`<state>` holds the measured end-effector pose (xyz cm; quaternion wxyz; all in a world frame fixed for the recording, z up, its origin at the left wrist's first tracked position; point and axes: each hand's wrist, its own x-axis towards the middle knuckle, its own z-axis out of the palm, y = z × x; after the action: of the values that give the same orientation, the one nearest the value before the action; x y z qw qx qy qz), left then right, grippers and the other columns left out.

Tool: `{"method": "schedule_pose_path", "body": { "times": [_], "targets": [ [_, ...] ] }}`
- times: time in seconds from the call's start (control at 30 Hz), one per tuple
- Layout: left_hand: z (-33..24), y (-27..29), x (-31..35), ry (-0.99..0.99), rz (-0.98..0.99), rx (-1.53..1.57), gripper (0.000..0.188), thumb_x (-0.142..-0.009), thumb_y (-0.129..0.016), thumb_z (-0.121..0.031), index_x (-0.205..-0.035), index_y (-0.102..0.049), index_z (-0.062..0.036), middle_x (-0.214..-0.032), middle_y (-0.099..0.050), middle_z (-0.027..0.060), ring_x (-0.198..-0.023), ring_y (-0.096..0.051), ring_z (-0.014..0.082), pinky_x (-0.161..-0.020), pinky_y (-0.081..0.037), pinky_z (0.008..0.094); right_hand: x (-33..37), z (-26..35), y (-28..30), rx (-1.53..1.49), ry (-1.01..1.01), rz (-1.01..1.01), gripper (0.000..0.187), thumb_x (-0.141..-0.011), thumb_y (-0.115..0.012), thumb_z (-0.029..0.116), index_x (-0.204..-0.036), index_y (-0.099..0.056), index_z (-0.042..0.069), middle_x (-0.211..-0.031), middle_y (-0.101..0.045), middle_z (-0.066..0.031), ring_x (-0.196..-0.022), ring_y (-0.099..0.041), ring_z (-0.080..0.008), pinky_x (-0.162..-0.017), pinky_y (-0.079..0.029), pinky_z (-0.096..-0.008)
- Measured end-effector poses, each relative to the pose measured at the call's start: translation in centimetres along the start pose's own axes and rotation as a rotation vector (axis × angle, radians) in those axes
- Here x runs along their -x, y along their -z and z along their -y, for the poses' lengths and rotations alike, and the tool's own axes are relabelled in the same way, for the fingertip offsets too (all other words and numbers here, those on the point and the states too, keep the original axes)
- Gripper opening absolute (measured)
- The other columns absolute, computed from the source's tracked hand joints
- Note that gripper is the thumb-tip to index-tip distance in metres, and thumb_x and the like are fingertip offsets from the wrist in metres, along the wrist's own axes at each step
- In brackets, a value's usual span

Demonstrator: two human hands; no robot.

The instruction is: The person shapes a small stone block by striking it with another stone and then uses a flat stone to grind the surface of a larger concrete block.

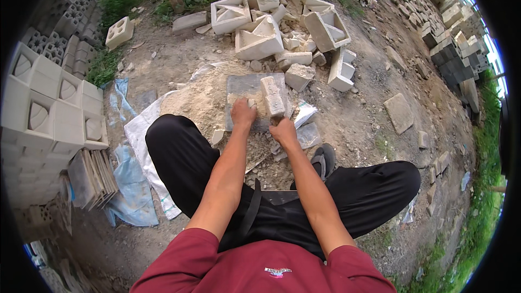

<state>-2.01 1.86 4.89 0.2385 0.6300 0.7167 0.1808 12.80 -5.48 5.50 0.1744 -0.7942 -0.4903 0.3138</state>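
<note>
Two bare forearms reach forward: left hand (242,113) presses curled fingers on one grey slab (251,88) atop a sand heap (195,106); right hand (283,130) grips one rough concrete piece (272,96) lying on it.

- Slab (247,84): far-left corner bare, open from the left over the sand heap (198,103).
- Block (272,96) lies along the slab's right edge; blocks approach from the right.
- Rubble pile (282,27) close behind the far edge; no low path there.
- Near edge taken by left hand (242,113) and right hand (283,130).
- Stacked blocks (49,108) well left, clear of the slab.
</note>
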Motion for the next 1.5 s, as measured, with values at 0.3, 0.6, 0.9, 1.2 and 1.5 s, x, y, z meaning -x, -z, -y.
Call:
{"method": "schedule_pose_path", "body": {
  "times": [0.3,0.6,0.9,1.2,1.5],
  "targets": [
    [3.1,0.4,0.5,0.182,-0.048,0.141,0.037,-0.072,-0.069,-0.028,-0.101,-0.063,-0.0050,-0.102,-0.063,0.0186,-0.098,-0.061,0.0368,-0.085,-0.048,0.0453,1.0,3.3,0.6,-0.265,0.133,-0.053,0.047,-0.071,-0.069,0.029,-0.100,-0.063,-0.007,-0.093,-0.065,-0.0291,-0.094,-0.064,-0.0415,-0.084,-0.050,-0.0450],
    [2.9,1.4,-0.5,0.116,-0.098,0.232,0.039,-0.071,-0.071,-0.027,-0.101,-0.062,-0.0044,-0.099,-0.066,0.0180,-0.093,-0.063,0.0345,-0.082,-0.049,0.0430,-3.1,2.7,2.6,-0.004,0.029,0.178,0.045,-0.064,-0.070,0.029,-0.084,-0.066,-0.011,-0.087,-0.066,-0.0292,-0.086,-0.067,-0.0399,-0.076,-0.054,-0.0407],
    [4.3,1.5,0.2,0.127,-0.161,0.169,0.036,-0.072,-0.071,-0.029,-0.096,-0.064,-0.0023,-0.090,-0.068,0.0164,-0.084,-0.066,0.0321,-0.077,-0.051,0.0401,-1.4,1.4,1.7,0.048,-0.027,0.128,0.046,-0.069,-0.066,0.025,-0.097,-0.063,-0.012,-0.101,-0.063,-0.0333,-0.099,-0.062,-0.0426,-0.087,-0.051,-0.0431],
    [6.4,3.1,-1.0,0.343,-0.259,0.282,0.038,-0.073,-0.070,-0.035,-0.095,-0.066,-0.0041,-0.088,-0.069,0.0169,-0.085,-0.066,0.0349,-0.079,-0.050,0.0437,0.0,3.0,1.6,-0.030,-0.112,-0.036,0.038,-0.074,-0.065,0.022,-0.093,-0.063,-0.012,-0.099,-0.063,-0.0325,-0.096,-0.063,-0.0432,-0.086,-0.050,-0.0458],
    [8.6,3.5,-1.1,0.378,-0.339,0.214,0.043,-0.072,-0.072,-0.038,-0.095,-0.067,-0.0018,-0.084,-0.069,0.0135,-0.079,-0.067,0.0285,-0.075,-0.051,0.0385,2.1,5.1,-2.2,0.077,-0.037,0.056,0.054,-0.075,-0.067,0.014,-0.116,-0.042,-0.011,-0.106,-0.062,-0.0305,-0.100,-0.062,-0.0428,-0.088,-0.051,-0.0451]
  ]
}}
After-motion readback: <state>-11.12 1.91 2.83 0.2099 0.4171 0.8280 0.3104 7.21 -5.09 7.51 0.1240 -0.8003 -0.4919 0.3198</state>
